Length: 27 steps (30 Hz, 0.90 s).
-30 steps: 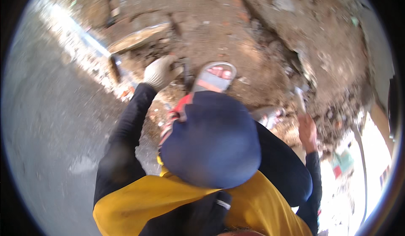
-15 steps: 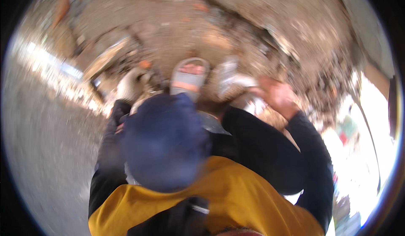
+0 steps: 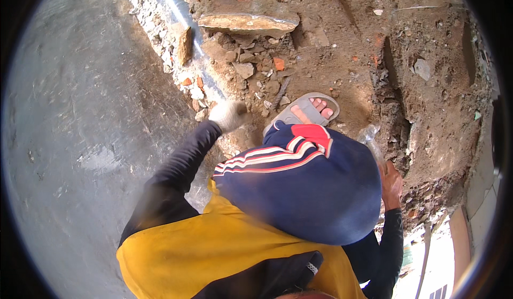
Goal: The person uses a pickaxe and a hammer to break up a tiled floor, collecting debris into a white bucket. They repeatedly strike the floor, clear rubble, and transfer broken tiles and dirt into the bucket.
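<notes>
Hands, two: left hand (image 3: 228,116), in an off-white knit glove, fingers curled, over the rubble edge beside the grey floor (image 3: 91,112), whether anything is in its grasp cannot be told; right hand (image 3: 391,186), bare, partly hidden by the knee, fingers closed about the lower end of a pale translucent item (image 3: 374,143), kind uncertain, located just right of the knee over the brown earth (image 3: 336,37); one grey sandal (image 3: 312,105), worn, toes showing; one dark ribbed rod (image 3: 281,93), lying left of the sandal; one orange fragment (image 3: 278,63), among loose stones (image 3: 245,70); one slab (image 3: 248,22), pale along its broken edge, beyond the stones; one brown wedge-shaped piece (image 3: 184,46), at the floor's broken border; navy trousers (image 3: 326,192), striped white and red
</notes>
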{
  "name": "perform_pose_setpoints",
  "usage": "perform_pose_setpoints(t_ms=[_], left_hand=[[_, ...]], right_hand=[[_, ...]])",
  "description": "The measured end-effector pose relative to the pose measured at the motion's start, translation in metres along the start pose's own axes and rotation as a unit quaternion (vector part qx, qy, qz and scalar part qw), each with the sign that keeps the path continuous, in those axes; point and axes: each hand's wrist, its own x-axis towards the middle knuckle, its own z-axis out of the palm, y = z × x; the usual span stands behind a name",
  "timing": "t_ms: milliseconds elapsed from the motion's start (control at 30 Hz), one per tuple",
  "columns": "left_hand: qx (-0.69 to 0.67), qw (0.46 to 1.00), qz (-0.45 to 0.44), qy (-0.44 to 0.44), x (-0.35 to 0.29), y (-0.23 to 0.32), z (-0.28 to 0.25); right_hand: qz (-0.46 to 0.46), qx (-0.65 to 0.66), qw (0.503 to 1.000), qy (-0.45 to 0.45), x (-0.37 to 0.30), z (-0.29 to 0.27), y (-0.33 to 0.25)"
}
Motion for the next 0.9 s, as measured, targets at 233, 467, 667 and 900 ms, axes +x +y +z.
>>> perform_pose_setpoints(t_ms=[233,467,667,900], left_hand=[[0.045,0.973,0.136,0.18,0.055,0.088,0.013],[0.013,0.987,0.11,0.115,0.032,0.073,0.028],[-0.106,0.993,0.059,-0.011,-0.034,0.04,0.05],[-0.204,0.976,0.045,-0.065,-0.032,0.032,0.014]], right_hand=[[-0.117,-0.058,0.989,0.065,-0.016,-0.002,0.02],[-0.244,0.017,0.967,0.063,-0.021,0.002,-0.024],[0.03,0.083,0.995,-0.037,-0.022,0.015,0.005],[-0.188,0.062,0.966,0.168,-0.027,0.04,0.018]])
